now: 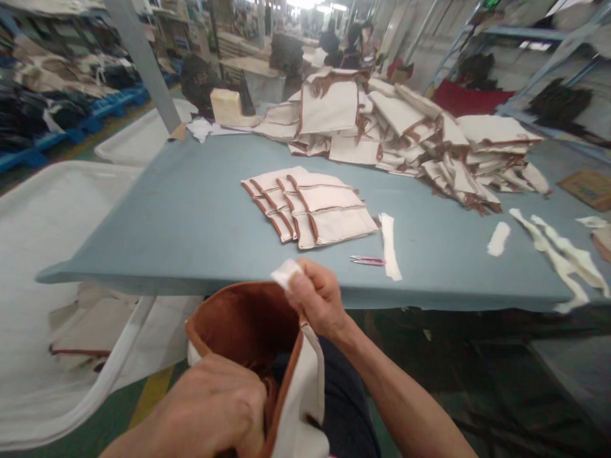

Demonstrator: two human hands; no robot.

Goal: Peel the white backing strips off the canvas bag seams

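A cream cloth bag (305, 388) with a brown lining and brown edging is held before me in front of the table, its mouth gaping toward me. My left hand (205, 404) is closed at the near side of that mouth, gripping the bag; its fingertips are hidden. At the far right of the rim, my right hand (317, 296) pinches a small white scrap of cloth (285, 273) and touches the edge. Beyond it on the table, several cream pieces with brown edging (329, 203) lie overlapped. Pink thread snips (367, 260) rest against a white strip (391, 247).
A large heap of cream and brown bags (334, 108) covers the back of the blue-grey table (181, 210). White scraps (558, 254) lie at the right. To the left stand white bins (71, 197), one with cloth pieces in it, and a slanted metal post (143, 63).
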